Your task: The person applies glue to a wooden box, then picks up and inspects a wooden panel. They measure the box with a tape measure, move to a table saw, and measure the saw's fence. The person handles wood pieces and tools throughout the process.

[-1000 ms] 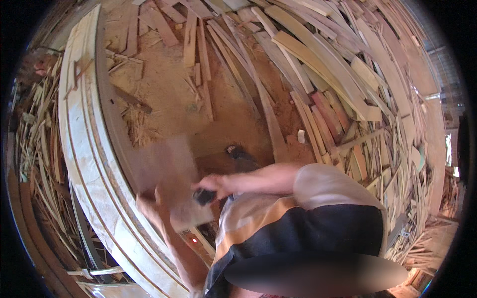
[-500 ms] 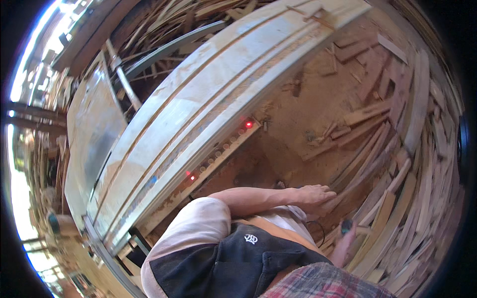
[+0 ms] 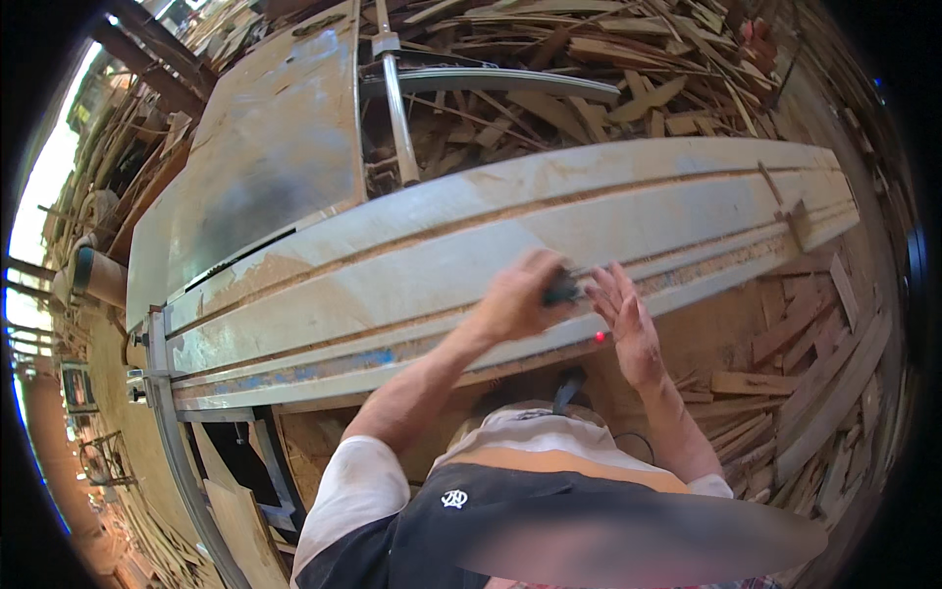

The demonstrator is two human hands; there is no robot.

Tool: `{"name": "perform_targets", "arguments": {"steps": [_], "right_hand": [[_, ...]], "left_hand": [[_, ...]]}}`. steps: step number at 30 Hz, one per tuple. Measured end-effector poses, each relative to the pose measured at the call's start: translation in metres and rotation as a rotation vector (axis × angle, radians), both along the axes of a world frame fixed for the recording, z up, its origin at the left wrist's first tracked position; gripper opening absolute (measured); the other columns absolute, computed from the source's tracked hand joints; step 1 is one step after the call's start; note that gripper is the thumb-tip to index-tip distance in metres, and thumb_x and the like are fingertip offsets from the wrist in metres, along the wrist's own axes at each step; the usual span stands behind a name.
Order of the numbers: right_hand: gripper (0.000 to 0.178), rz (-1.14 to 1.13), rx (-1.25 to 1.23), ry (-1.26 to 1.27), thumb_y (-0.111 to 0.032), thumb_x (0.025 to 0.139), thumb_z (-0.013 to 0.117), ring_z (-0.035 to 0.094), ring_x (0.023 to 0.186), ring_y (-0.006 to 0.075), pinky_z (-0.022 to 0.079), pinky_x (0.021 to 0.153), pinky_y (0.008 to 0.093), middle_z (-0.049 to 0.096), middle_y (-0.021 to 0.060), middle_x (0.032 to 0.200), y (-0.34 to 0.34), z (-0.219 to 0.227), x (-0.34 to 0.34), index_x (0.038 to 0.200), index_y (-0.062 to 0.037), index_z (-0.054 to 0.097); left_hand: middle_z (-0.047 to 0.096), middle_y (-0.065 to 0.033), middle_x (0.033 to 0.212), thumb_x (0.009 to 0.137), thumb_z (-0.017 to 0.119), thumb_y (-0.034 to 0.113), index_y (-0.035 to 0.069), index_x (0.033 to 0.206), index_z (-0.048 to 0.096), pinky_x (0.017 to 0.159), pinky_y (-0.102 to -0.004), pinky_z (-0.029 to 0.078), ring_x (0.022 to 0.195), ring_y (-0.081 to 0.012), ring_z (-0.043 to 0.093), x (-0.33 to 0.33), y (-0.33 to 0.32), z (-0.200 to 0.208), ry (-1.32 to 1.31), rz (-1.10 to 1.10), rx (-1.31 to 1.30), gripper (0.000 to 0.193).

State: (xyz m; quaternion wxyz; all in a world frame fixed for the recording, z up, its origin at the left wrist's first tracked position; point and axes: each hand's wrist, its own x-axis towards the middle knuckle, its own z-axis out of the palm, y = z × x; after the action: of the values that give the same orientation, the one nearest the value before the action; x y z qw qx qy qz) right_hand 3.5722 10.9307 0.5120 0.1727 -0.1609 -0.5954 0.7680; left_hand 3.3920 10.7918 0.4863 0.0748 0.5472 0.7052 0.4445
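Observation:
My left hand (image 3: 522, 297) is raised above the near edge of a long grooved metal machine table (image 3: 471, 231). Its fingers close round a small dark green and black object (image 3: 559, 287), whose kind is blurred. Just to the right is my right hand (image 3: 628, 319), with the fingers stretched out and the palm turned toward the left hand. Nothing shows in it, and I cannot tell whether it touches the dark object. A red light (image 3: 600, 337) glows by the table's near side, beside my right hand.
A dark toothed slot (image 3: 235, 260) runs along the table's left part. A metal rail (image 3: 397, 118) and a rusty bracket (image 3: 788, 213) are beyond and to the right. Offcuts (image 3: 549, 108) are heaped behind, with more boards (image 3: 834, 383) at the right.
My view has swung toward the table. Both hands have moved from low at the right to over the table's edge. The dark object, earlier in my right hand, is now in my left.

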Motion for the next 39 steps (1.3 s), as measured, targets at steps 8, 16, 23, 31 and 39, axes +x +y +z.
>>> {"name": "perform_targets", "arguments": {"steps": [8, 16, 23, 31, 39], "right_hand": [[0.082, 0.057, -0.005, -0.047, -0.059, 0.106, 0.045, 0.062, 0.124, 0.0244, 0.044, 0.107, 0.0392, 0.060, 0.0173, 0.141, 0.148, -0.010, -0.241, 0.157, 0.0032, 0.031], [0.075, -0.027, 0.197, -0.301, -0.060, 0.100, 0.056, 0.067, 0.118, 0.0314, 0.047, 0.105, 0.0403, 0.066, 0.0183, 0.134, 0.214, -0.145, -0.506, 0.148, -0.0030, 0.048], [0.081, 0.069, 1.117, -0.316, -0.056, 0.093, 0.064, 0.057, 0.132, 0.0376, 0.043, 0.112, 0.0444, 0.061, 0.0223, 0.141, 0.205, -0.238, -0.664, 0.150, -0.0013, 0.046], [0.074, -0.071, -0.124, -0.438, -0.062, 0.099, 0.057, 0.061, 0.123, 0.0347, 0.047, 0.105, 0.0467, 0.060, 0.0189, 0.139, 0.195, -0.351, -0.848, 0.144, -0.0044, 0.050], [0.068, -0.172, -0.570, 0.185, -0.064, 0.106, 0.038, 0.056, 0.125, 0.0322, 0.047, 0.104, 0.0505, 0.055, 0.0134, 0.142, 0.222, -0.411, -0.896, 0.149, -0.0116, 0.045]], "left_hand": [[0.065, -0.0215, 0.125, 0.083, 0.084, 0.034, 0.006, 0.141, 0.052, 0.099, -0.0446, 0.050, 0.115, -0.0368, 0.064, -0.268, -0.104, -0.024, 0.033, 0.986, -0.212, 0.071], [0.057, -0.0227, 0.133, 0.089, 0.077, 0.038, 0.006, 0.146, 0.046, 0.103, -0.0482, 0.046, 0.123, -0.0397, 0.057, -0.440, -0.148, -0.076, 0.160, 1.236, -0.448, 0.072], [0.047, -0.0259, 0.140, 0.096, 0.071, 0.026, -0.001, 0.150, 0.039, 0.112, -0.0482, 0.038, 0.133, -0.0420, 0.046, -0.525, -0.172, -0.123, 0.362, 1.132, -0.307, 0.069], [0.043, -0.0243, 0.147, 0.101, 0.065, 0.023, 0.000, 0.156, 0.032, 0.118, -0.0475, 0.033, 0.138, -0.0399, 0.042, -0.526, -0.166, -0.129, 0.300, 1.191, -0.450, 0.067], [0.038, -0.0221, 0.156, 0.104, 0.059, 0.024, 0.001, 0.158, 0.030, 0.119, -0.0442, 0.031, 0.140, -0.0343, 0.042, -0.523, -0.162, -0.130, 0.226, 1.219, -0.458, 0.066]]}}
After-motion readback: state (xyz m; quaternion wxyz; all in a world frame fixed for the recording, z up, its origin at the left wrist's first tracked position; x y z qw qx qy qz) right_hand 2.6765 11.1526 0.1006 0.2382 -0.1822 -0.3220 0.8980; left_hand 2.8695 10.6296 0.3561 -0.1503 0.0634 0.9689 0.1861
